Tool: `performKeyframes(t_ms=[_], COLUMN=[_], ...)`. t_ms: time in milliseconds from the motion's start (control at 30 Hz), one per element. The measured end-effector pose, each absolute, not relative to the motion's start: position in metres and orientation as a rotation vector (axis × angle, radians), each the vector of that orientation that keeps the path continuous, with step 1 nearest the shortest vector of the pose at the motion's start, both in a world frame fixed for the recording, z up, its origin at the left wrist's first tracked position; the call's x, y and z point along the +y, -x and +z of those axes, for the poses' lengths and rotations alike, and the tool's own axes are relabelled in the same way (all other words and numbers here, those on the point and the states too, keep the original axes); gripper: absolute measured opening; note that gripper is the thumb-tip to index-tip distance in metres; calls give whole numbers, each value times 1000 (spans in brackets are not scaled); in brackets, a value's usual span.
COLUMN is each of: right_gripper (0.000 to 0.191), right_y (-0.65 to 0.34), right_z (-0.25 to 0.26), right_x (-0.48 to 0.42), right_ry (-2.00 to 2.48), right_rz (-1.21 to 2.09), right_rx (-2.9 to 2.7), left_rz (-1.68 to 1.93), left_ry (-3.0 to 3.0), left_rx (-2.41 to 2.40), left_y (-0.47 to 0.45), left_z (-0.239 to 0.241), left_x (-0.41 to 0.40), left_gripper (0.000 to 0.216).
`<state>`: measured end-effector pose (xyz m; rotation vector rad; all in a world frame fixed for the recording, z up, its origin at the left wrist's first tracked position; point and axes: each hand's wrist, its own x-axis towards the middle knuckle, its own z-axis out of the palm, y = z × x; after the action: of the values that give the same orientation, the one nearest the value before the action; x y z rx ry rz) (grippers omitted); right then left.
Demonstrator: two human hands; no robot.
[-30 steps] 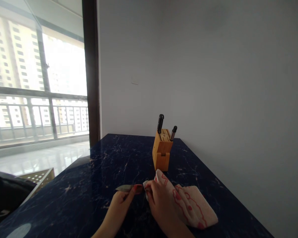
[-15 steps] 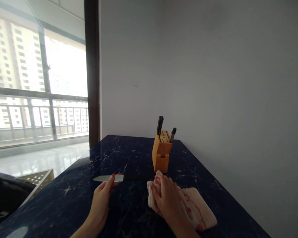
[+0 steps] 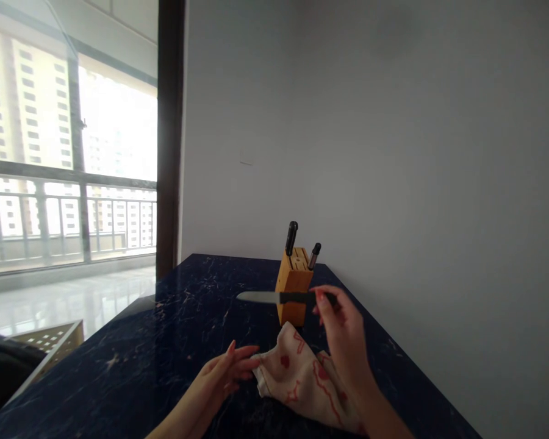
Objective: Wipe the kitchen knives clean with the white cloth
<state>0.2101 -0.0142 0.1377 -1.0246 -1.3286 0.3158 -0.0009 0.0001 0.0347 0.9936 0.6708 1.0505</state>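
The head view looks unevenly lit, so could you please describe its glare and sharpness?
In the head view, the window is largely blown out and the glossy floor carries bright reflections; in the head view, the wall is dim grey; also in the head view, the wooden knife block is readable, while the held knife seems slightly soft.

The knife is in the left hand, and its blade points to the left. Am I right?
Not quite: the head view shows the knife in the right hand. Its blade does point to the left.
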Motion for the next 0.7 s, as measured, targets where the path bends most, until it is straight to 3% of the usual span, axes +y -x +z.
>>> performKeyframes(t_ms=[167,300,700], right_gripper=[19,16,12], right_y=[-245,-255,-253], right_z=[216,245,261], right_x=[-8,10,39], right_ry=[1064,1083,1160], right_rz=[-342,-612,-696], right_rx=[-1541,-1600,-1636], left_rz=[1104,1094,1111], left_ry=[-1126,-1141,-1135], left_rx=[838,832,795], left_y=[-2,0,6], left_z=[26,22,14], left_x=[5,9,13], left_gripper=[50,51,50])
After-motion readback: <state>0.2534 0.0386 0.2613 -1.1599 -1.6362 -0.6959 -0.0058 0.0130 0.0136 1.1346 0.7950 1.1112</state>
